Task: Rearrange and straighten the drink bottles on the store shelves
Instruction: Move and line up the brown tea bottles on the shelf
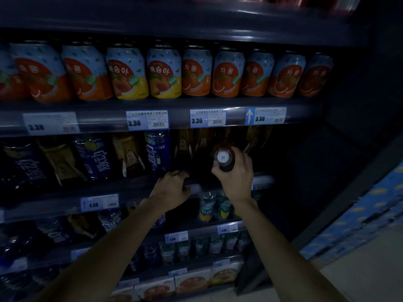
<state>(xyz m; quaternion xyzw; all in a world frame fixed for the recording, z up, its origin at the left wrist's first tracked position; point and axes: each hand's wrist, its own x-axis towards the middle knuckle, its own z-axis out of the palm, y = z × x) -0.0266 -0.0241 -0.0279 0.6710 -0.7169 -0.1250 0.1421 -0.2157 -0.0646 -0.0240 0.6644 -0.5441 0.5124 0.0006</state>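
Note:
A dark brown drink bottle (224, 159) with a white cap points toward me at the right end of the second shelf. My right hand (236, 175) is wrapped around its neck. My left hand (172, 188) rests on the front edge of that shelf (130, 188), fingers curled over the rail, with nothing in it. Behind the held bottle stand more dark tea bottles (187, 144). To the left, blue bottles (158, 150) and gold-labelled tea bottles (128, 155) are mixed and lean at different angles.
Fruit-drink cans (163, 74) line the shelf above, with price tags (147, 119) on its rail. Lower shelves hold green bottles (207, 207) and boxed goods (192, 282). Stacked blue cartons (359, 216) stand on the floor at the right. The light is dim.

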